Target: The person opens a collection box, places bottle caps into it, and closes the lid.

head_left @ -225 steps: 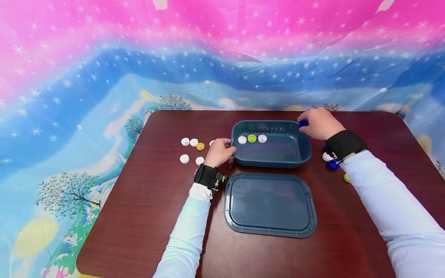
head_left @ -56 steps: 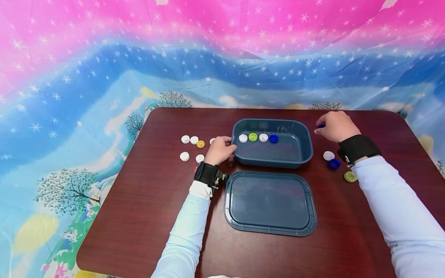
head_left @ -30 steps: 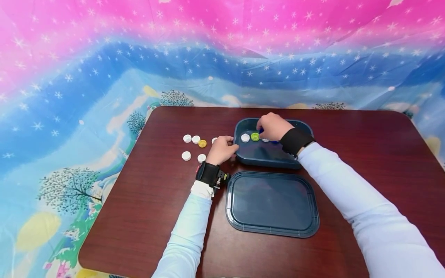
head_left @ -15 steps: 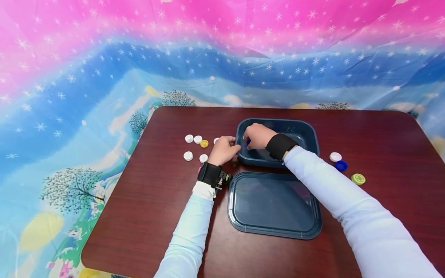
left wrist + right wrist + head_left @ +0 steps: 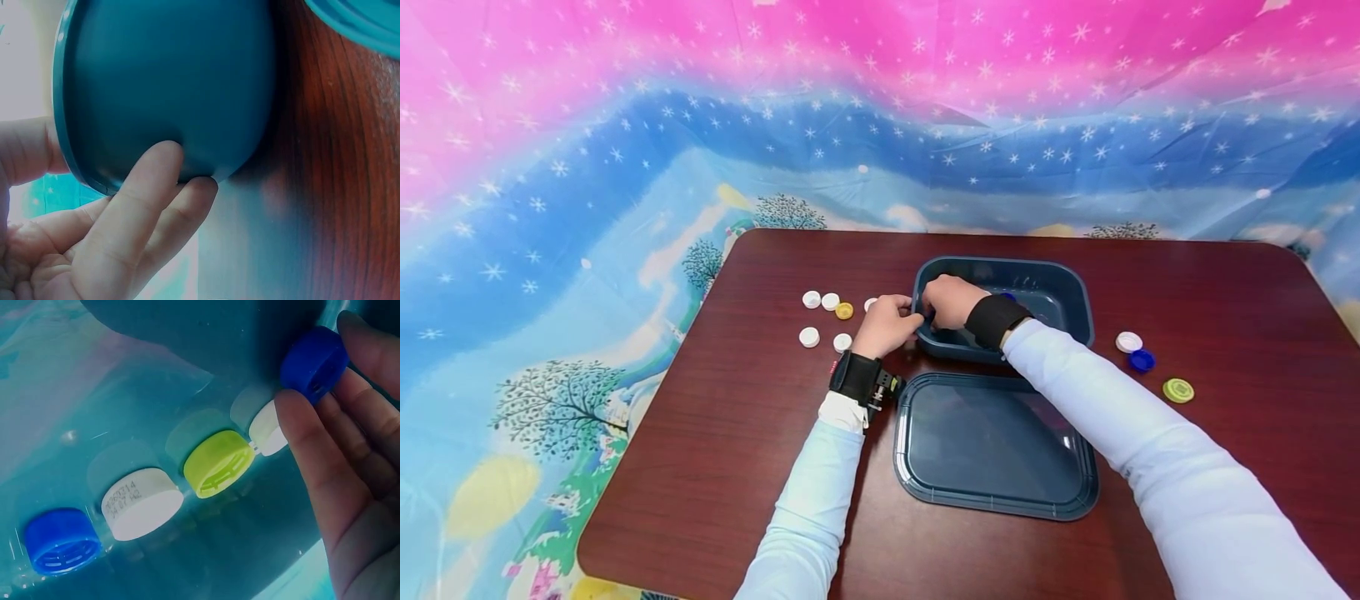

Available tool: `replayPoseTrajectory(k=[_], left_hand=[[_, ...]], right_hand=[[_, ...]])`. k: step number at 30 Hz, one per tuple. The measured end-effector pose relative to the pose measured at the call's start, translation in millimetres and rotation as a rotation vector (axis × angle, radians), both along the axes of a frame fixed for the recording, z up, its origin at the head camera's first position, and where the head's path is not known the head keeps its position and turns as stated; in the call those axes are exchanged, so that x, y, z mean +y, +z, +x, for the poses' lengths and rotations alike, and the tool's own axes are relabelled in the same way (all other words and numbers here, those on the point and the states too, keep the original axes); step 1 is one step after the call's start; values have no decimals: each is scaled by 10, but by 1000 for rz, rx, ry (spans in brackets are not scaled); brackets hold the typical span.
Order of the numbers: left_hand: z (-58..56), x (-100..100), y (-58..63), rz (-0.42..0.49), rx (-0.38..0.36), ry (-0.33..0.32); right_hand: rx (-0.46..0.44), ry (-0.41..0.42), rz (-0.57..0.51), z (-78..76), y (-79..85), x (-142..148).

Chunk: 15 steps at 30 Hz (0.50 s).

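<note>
My left hand (image 5: 886, 325) holds the left end of the dark blue-grey plastic box (image 5: 1071, 292), its fingertips against the outer wall (image 5: 169, 75). Inside the box, my right hand (image 5: 953, 302) pinches a blue bottle cap (image 5: 312, 362) between thumb and fingers, near the left end wall. Beside that cap runs a row on the box floor: a white cap (image 5: 265, 428) partly hidden by a finger, a light green cap (image 5: 219, 464), a white cap with printed digits (image 5: 142, 505) and a blue cap (image 5: 62, 540).
A dark lid (image 5: 996, 446) lies in front of the box. Several white caps (image 5: 809, 337) and a yellow cap (image 5: 844, 311) lie left on the table (image 5: 715, 467). To the right are a white cap (image 5: 1129, 342), a blue cap (image 5: 1142, 360) and a light green cap (image 5: 1178, 390).
A blue cap has joined the right end of the row in the box. My right hand took another blue cap from the right side and carried it to the box's left end; my left hand stayed put.
</note>
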<state>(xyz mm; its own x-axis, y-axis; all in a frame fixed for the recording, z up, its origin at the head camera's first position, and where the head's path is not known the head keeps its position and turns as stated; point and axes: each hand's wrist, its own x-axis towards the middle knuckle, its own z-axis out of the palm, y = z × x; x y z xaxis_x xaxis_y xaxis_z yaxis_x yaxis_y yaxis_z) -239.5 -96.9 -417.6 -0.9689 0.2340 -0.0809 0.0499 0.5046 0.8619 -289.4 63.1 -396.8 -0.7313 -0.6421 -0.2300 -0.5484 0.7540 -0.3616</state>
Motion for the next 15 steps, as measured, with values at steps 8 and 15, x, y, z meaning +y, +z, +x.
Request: replayPoseTrajectory(k=[8,15], left_hand=[[12,5,3,-14,13,-7],[12,-5,-5,-10,7,-6]], right_hand=[[14,-16,16,-8,-13,-44],[26,-22,34,-3,-23,-71]])
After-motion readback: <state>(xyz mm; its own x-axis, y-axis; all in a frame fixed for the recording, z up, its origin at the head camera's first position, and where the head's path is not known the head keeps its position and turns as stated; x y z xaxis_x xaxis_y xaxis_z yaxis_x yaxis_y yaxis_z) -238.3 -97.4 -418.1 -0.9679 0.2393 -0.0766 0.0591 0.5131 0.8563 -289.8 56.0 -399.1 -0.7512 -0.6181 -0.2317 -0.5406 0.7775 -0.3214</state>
